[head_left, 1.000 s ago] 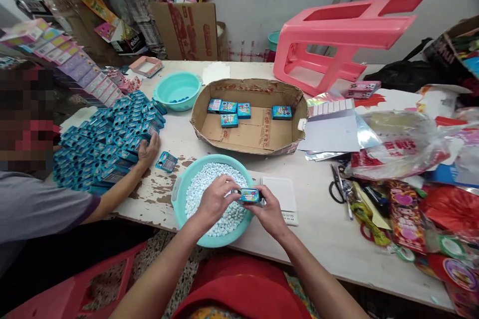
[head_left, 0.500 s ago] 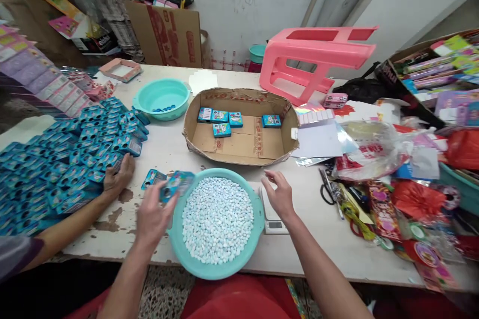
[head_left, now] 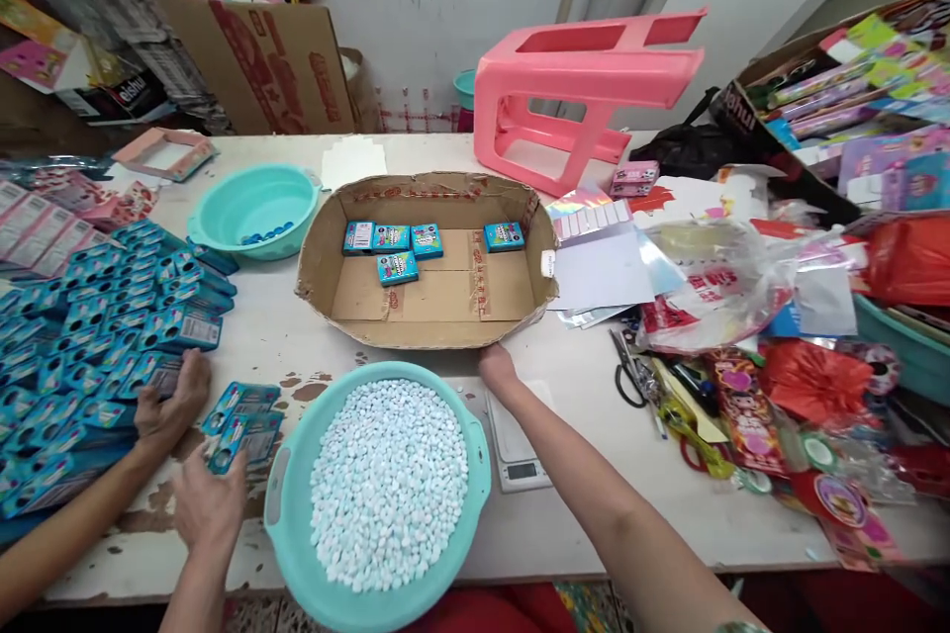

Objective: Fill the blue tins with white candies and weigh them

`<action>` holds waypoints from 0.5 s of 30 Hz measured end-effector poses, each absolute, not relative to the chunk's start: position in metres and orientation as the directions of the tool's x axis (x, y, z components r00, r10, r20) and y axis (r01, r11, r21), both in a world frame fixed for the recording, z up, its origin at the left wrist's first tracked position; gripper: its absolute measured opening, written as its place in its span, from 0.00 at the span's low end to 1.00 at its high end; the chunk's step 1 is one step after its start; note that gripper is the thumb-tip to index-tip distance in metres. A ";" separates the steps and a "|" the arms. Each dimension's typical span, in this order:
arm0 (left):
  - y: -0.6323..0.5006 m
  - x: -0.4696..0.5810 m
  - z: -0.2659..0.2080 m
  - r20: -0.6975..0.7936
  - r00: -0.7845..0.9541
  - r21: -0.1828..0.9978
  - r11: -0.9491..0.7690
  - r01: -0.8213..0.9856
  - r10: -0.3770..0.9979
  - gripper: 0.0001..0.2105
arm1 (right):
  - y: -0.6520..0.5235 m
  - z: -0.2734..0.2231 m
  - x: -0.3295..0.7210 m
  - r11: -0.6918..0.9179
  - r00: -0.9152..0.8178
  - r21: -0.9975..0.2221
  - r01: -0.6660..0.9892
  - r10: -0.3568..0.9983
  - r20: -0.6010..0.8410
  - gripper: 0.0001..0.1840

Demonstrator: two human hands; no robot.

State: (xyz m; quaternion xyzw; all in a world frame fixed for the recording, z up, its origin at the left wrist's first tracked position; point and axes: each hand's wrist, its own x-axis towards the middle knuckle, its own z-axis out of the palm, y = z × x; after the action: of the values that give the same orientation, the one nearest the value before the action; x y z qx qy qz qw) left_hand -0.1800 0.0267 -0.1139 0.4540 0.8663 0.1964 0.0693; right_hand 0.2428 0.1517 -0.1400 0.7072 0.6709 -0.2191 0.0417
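Observation:
My left hand pinches a small blue printed box just left of the big bowl. A second blue box lies against it, on its far side. My right hand reaches to the near edge of a shallow cardboard box, its fingers hidden under or behind that edge. Several small blue boxes lie in the cardboard box. Between my arms stands a turquoise bowl full of small pale candies or pellets. Under my right forearm sits a white kitchen scale.
A co-worker's hand rests at a large heap of blue boxes on the left. Behind stands another turquoise bowl with some blue pieces. A pink stool lies at the back; scissors and packaging clutter the right.
My view has shifted left. My left hand has brought its blue box down beside the other one. My right hand has moved from above the scale to the cardboard box's near edge.

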 end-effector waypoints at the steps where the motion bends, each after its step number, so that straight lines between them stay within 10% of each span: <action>1: 0.025 -0.172 -0.106 0.127 -0.552 0.407 0.464 0.787 0.824 0.25 | 0.151 -0.139 0.243 -0.058 -0.046 -0.270 0.961 0.930 -0.365 0.13; 9: 0.127 -0.073 -0.045 0.455 -0.084 0.393 -0.115 0.912 0.887 0.18 | 0.121 -0.146 0.234 0.245 -0.450 -0.514 0.822 0.832 -0.325 0.12; 15: 0.295 0.012 -0.062 -0.115 0.221 0.190 -0.197 0.962 0.968 0.24 | 0.119 -0.157 0.232 0.245 -0.454 -0.531 0.811 0.836 -0.308 0.14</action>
State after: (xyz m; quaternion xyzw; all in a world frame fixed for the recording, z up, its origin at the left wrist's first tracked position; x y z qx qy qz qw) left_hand 0.0121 0.2951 -0.0620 0.7735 0.6239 0.0151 0.1109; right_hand 0.2322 0.1189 -0.1574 0.5223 0.7886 -0.3238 -0.0194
